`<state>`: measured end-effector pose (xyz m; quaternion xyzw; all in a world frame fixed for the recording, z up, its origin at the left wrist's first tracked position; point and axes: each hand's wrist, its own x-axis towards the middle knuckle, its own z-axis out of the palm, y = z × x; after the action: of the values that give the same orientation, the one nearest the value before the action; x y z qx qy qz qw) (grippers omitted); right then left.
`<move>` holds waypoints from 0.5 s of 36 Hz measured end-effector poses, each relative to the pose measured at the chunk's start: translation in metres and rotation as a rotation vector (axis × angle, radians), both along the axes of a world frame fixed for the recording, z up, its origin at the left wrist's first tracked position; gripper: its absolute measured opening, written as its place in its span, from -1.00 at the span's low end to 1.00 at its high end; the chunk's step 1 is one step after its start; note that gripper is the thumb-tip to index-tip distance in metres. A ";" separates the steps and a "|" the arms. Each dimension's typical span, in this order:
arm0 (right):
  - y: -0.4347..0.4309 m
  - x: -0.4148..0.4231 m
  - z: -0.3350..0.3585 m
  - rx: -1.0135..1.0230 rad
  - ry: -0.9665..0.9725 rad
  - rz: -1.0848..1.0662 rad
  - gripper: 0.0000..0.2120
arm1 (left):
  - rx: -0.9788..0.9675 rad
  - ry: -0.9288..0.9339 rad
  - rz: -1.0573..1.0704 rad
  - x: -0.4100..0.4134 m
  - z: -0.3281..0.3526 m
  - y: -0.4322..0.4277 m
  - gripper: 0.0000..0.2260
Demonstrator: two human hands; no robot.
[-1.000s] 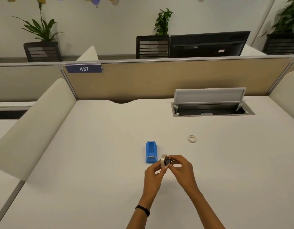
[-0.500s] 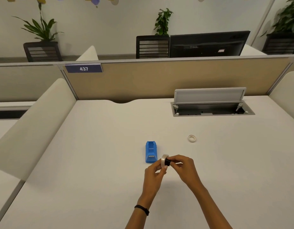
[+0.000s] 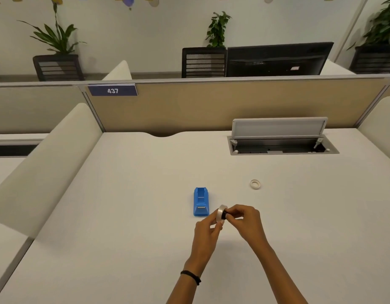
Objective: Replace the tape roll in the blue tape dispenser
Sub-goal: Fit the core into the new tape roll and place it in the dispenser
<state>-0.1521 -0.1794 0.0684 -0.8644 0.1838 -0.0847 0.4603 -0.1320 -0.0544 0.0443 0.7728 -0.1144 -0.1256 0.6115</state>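
The blue tape dispenser [image 3: 201, 202] stands on the white desk [image 3: 145, 227], its roll slot bare. Just right of its near end, my left hand [image 3: 206, 232] pinches a clear tape roll [image 3: 221, 212] held on edge above the desk. My right hand [image 3: 244, 220] grips a small black core piece [image 3: 225, 215] pressed at the roll's centre; my fingers hide most of it. A thin, nearly spent white tape ring [image 3: 255, 184] lies flat on the desk farther back to the right.
An open grey cable tray [image 3: 282, 148] with its lid raised is sunk into the desk at the back right. A tan partition [image 3: 211, 104] closes the far edge. Cream side panels [image 3: 47, 159] flank the desk on both sides.
Both hands have stayed beside the dispenser with the roll between them. My right fingers shifted slightly on the black core at the roll's centre.
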 end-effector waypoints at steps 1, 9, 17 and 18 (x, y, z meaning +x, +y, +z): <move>0.000 0.000 0.000 0.005 -0.002 -0.001 -0.90 | -0.003 0.000 0.003 0.000 0.000 0.000 -0.72; 0.001 0.002 -0.001 0.039 -0.030 -0.006 -0.86 | -0.044 0.025 -0.017 0.001 0.001 0.002 -0.68; 0.002 0.002 -0.003 0.098 -0.071 0.010 -0.87 | -0.172 0.080 0.100 0.001 0.003 0.002 -0.81; 0.002 0.002 -0.004 0.102 -0.073 0.014 -0.87 | -0.178 0.086 0.103 0.001 0.003 0.002 -0.83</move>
<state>-0.1498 -0.1771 0.0644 -0.8374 0.1648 -0.1036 0.5107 -0.1309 -0.0520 0.0477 0.7141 -0.0587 -0.1163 0.6878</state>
